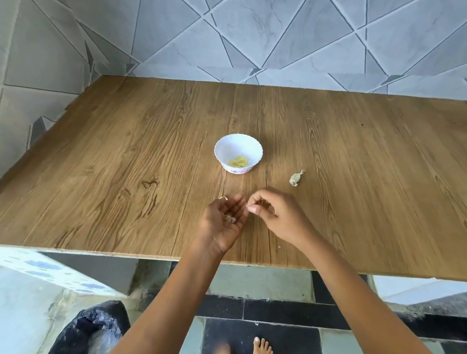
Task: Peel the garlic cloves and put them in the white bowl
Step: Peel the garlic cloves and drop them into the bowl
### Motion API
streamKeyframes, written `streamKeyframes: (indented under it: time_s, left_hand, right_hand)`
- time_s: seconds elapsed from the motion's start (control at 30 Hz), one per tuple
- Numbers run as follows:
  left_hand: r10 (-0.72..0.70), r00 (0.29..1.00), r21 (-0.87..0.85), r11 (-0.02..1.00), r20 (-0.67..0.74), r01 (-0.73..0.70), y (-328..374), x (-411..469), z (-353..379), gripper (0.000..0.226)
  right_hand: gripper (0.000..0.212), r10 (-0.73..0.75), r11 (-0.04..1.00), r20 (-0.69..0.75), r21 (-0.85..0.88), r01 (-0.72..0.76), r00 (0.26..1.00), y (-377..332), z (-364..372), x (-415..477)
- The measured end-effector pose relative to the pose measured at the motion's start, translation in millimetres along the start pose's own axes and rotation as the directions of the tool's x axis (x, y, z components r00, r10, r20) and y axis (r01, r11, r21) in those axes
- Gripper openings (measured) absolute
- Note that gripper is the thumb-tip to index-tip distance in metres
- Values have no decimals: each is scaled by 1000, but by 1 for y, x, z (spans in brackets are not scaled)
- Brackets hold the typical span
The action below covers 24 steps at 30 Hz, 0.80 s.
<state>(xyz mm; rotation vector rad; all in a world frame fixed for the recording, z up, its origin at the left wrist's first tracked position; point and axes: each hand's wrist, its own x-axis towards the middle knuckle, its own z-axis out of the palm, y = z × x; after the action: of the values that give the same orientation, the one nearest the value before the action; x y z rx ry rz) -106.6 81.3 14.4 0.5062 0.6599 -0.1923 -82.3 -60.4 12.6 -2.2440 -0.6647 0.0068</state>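
Only one white bowl [226, 152] and one unpeeled clove [297, 178].

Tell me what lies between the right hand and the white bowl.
Bare wooden table in the head view; the garlic piece lies right of that stretch.

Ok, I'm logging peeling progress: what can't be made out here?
Head view only.
Scrap pinched by the right hand: skin or clove, too small, fingertips cover it.
Bits in the left hand: too small and blurred.
Cloves in the bowl: count lost, they merge in one heap.
Garlic on the table: skin hides any cloves left.
Bin: cut by the bottom edge.
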Motion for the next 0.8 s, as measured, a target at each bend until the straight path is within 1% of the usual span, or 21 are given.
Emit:
streamKeyframes:
  time_s: [0.07,0.1,0.17,0.23,0.3,0.37,0.43,0.5,0.57,0.6,0.63,0.67,0.7,0.73,0.77,0.8]
  left_hand:
    - [2,1000,-6,1000,-9,-2,-1,-1,1,31]
    - [1,1000,-10,1000,-8,-1,-1,-2,3,33]
    - [2,1000,-5,1000,-7,-2,-1,-3,5,38]
    - [6,1000,-2,1000,6,-6,-1,-4,6,46]
    - [9,1000,6,1000,4,-9,0,-3,6,45]
    - [3,1000,-1,1000,0,-3,-1,-2,5,40]
    - [-1,1000,-13,1000,9,1,-1,-2,5,39]
    - [-5,1000,-16,1000,26,5,1,-4,3,37]
    - [-6,1000,-25,1000,30,7,6,-5,0,36]
    - [-7,1000,-42,999,28,8,8,-5,-3,37]
    - [-5,1000,-62,998,23,6,11,-5,-6,37]
    - [2,1000,-80,997,16,-1,14,-5,-9,38]
    - [10,1000,-92,996,6,-9,16,-5,-12,39]
    - [14,1000,-96,995,2,-14,18,-6,-15,39]
    - [16,1000,-98,995,1,-16,19,-6,-18,40]
    - [17,1000,-98,995,5,-16,19,-6,-19,39]
  right_hand:
    - [14,-94,993,23,-70,95,995,-12,5,6]
    - [16,-132,983,10,-125,132,991,-16,8,9]
    - [15,-210,955,-49,-227,194,977,-19,12,10]
    - [12,-243,931,-74,-299,211,967,-19,14,10]
    - [16,-230,924,-68,-330,195,971,-17,15,11]
    - [15,-217,933,-71,-309,186,974,-15,15,10]
    - [3,-215,956,-94,-224,189,972,-13,14,9]
    - [9,-188,975,-127,-148,169,974,-7,11,4]
    - [16,-134,983,-149,-147,112,980,1,7,-3]
    - [21,-90,980,-141,-187,63,986,6,6,-8]
    - [31,-31,964,-102,-266,3,994,11,7,-14]
    - [51,42,930,-20,-366,-47,999,12,9,-20]
    - [76,113,895,84,-441,-64,990,13,14,-26]
    - [96,169,872,174,-485,-65,970,13,19,-31]
    - [106,201,856,221,-513,-61,954,11,25,-35]
    - [107,216,844,235,-533,-60,948,8,30,-38]
